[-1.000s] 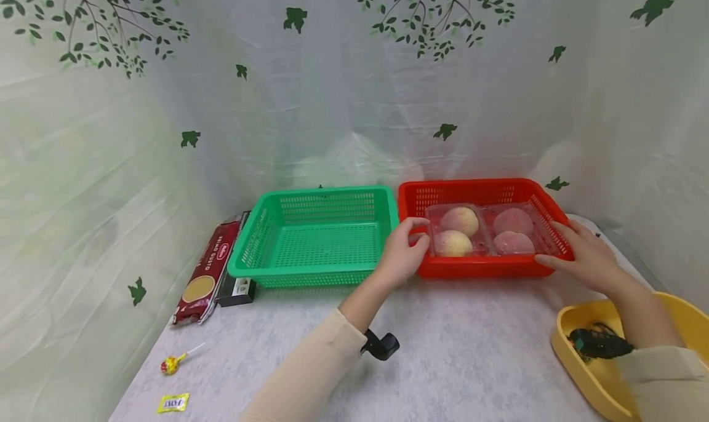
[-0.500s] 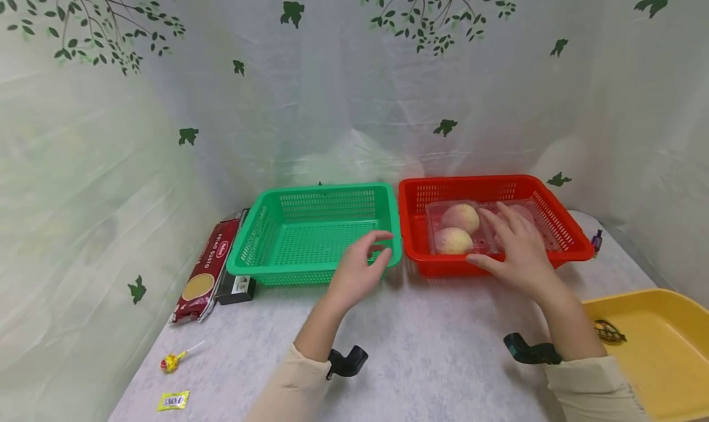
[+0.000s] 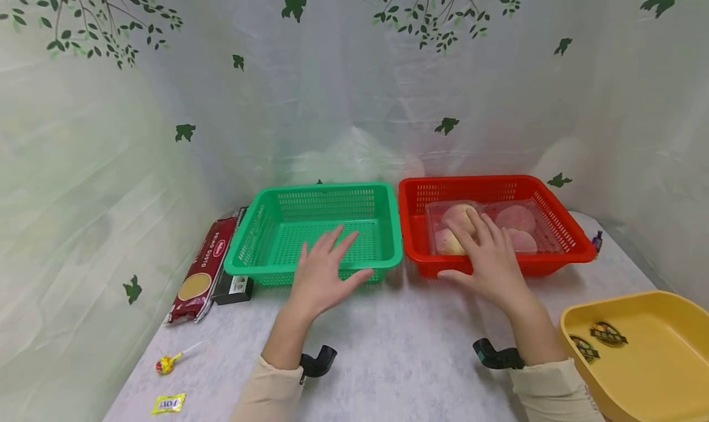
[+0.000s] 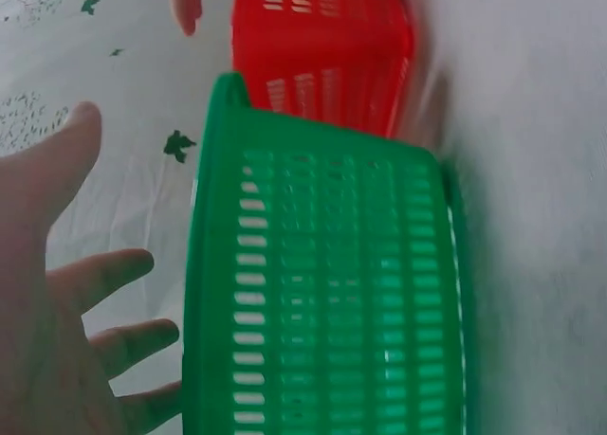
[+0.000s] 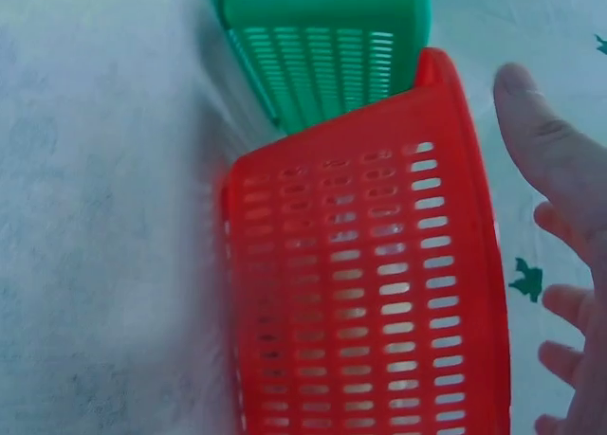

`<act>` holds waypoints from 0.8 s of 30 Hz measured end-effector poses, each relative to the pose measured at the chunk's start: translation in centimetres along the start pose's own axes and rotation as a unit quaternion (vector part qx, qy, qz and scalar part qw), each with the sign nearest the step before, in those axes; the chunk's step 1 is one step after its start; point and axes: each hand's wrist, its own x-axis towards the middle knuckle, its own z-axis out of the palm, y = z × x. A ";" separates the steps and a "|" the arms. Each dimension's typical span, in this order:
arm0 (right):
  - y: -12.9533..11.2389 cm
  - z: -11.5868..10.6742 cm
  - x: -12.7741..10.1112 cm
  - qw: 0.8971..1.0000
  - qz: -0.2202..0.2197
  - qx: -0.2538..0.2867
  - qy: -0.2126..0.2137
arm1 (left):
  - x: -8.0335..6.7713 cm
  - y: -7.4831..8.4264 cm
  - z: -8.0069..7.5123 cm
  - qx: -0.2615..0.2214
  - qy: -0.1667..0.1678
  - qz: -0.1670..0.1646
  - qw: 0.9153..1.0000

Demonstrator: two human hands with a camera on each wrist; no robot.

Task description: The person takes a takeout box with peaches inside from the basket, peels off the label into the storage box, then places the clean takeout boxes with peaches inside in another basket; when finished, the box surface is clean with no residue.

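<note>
My left hand, fingers spread, hovers at the front of the green plastic basket. In the left wrist view its fingers lie beside the basket's rim and grip nothing. Over the front rim of the red plastic basket is my right hand, its fingers apart and holding nothing. Two clear plastic boxes sit inside the red basket. One carries pale yellow-pink peaches, partly covered by my right hand; pinker peaches are in the other. The green basket has nothing in it.
A yellow tray with dark printed labels stands at the right front. Left of the green basket lie a maroon Primo Gusto packet and a black box. A lollipop and a yellow-wrapped sweet lie nearer; a small purple item is far right.
My left hand has moved left from the red basket to the green one and spread its fingers. My right hand has left the red basket's right rim and shifted left over its front.
</note>
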 end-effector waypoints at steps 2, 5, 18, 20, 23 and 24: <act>0.2 0.1 -0.2 1.000 0.000 -0.016 -0.004 | 0.1 -0.4 0.1 0.032 -0.003 0.006 0.999; 0.4 0.5 -0.4 0.999 0.002 -0.029 -0.015 | 0.1 -0.8 0.2 0.073 -0.007 0.011 0.997; 0.4 2.0 -0.5 0.998 -0.023 -0.055 -0.029 | -0.6 -1.9 1.5 0.139 -0.022 0.013 0.990; 0.4 2.0 -0.5 0.998 -0.024 -0.057 -0.029 | -0.6 -2.0 1.6 0.137 -0.025 0.012 0.990; 0.5 2.0 -0.4 0.998 -0.022 -0.058 -0.031 | -0.6 -2.0 1.7 0.133 -0.028 0.010 0.991; 0.5 2.0 -0.4 0.998 -0.022 -0.057 -0.031 | -0.6 -2.0 1.7 0.134 -0.028 0.010 0.991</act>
